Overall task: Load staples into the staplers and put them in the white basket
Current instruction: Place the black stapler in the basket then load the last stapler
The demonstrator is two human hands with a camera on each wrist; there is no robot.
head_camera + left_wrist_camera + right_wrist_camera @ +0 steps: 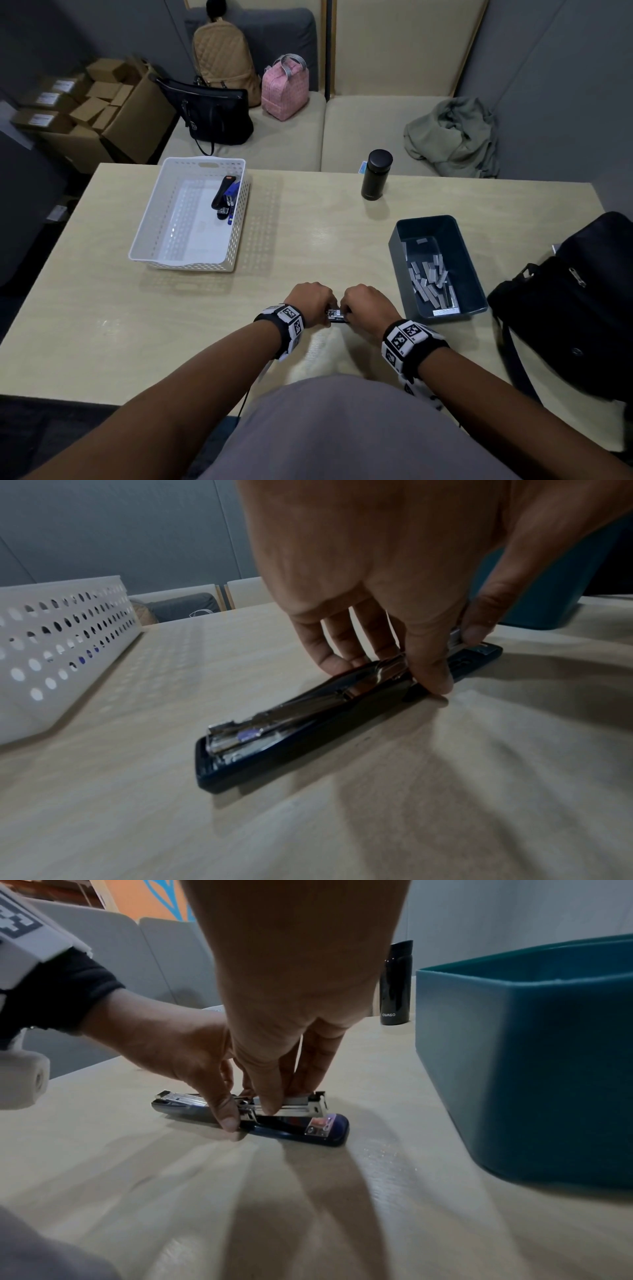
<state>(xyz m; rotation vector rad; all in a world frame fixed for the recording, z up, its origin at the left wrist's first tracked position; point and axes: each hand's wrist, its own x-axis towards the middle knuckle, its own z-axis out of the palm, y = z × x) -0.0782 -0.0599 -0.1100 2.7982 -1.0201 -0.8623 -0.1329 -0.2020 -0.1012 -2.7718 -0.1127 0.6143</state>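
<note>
A dark blue stapler (337, 316) lies opened flat on the table, right in front of me, with its silver magazine (303, 1106) exposed. My left hand (313, 301) grips its middle, thumb on the near side and fingers on the far side (382, 672). My right hand (364, 301) pinches a grey strip of staples (298, 1098) sitting on the magazine, thumb in front and fingers behind (287, 1096). The white basket (185, 267) stands at the back left and holds a black and a blue stapler (224, 198).
A blue-grey bin (397, 246) with several staple strips (431, 281) sits just right of my hands. A black flask (376, 174) stands near the far edge. A black bag (575, 308) lies at the table's right edge. Bags and boxes lie beyond the table.
</note>
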